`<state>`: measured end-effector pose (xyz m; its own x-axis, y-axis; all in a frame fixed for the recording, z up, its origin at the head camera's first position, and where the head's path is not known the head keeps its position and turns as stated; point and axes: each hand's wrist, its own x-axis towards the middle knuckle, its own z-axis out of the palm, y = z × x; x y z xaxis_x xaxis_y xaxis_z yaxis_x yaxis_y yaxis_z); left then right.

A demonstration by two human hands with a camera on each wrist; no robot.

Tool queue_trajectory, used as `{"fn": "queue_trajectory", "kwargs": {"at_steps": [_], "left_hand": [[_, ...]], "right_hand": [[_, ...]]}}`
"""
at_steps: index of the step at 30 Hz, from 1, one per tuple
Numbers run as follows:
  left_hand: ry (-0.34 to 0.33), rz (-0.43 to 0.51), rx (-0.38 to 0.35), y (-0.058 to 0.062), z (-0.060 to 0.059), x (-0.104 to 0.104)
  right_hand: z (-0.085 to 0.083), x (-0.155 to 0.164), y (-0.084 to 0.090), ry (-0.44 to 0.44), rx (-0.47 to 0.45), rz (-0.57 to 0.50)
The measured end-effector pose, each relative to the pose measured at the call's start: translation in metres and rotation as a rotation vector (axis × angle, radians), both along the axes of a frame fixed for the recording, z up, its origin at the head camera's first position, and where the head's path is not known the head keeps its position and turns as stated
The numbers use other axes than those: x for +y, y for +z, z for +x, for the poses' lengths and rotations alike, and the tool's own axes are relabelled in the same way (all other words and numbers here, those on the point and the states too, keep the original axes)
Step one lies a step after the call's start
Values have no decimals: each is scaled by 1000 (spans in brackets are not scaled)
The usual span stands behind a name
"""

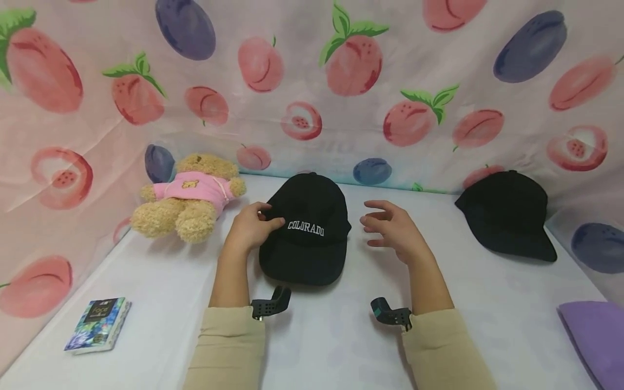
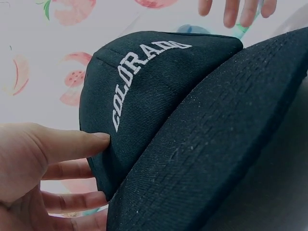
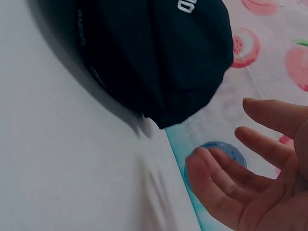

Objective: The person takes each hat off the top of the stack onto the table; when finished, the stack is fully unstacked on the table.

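A black baseball cap [image 1: 307, 203] with white COLORADO lettering is at the middle of the table, its brim toward me. My left hand [image 1: 249, 226] grips the cap's left side. In the left wrist view the thumb [image 2: 79, 143] presses on the front panel beside the letters, while the other fingers go behind the edge. To the right of the cap, my right hand [image 1: 394, 228] is held apart from it with fingers loosely bent and nothing in them. The right wrist view shows the cap [image 3: 159, 57] beyond that hand's fingertips.
A teddy bear [image 1: 192, 187] in a pink top leans at the back left. A tissue pack [image 1: 99, 324] lies at the front left. Another black cap [image 1: 509, 214] sits at the back right, and a purple item [image 1: 595, 336] lies at the right edge. Fruit-patterned cloth [image 1: 302, 70] hangs behind the white table.
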<state>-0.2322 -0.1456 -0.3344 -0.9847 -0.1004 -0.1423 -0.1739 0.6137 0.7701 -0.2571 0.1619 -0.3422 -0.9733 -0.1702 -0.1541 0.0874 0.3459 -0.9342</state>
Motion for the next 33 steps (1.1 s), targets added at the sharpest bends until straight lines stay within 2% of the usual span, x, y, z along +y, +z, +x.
{"fn": "queue_trajectory", "kwargs": {"at_steps": [7,13,26,33], "left_hand": [[-1,6,4,-2,2,0],[2,1,5,-3,1,1],[7,-20,20,-2,1,2],[11,-19,28,2,3,2]], "right_hand": [[2,-16,-7,91,-55,-9],[2,-26,-10,139,-63,-22],[3,-38,-13,97,-63,-39],[4,-38,-10,84,-27,-29]]}}
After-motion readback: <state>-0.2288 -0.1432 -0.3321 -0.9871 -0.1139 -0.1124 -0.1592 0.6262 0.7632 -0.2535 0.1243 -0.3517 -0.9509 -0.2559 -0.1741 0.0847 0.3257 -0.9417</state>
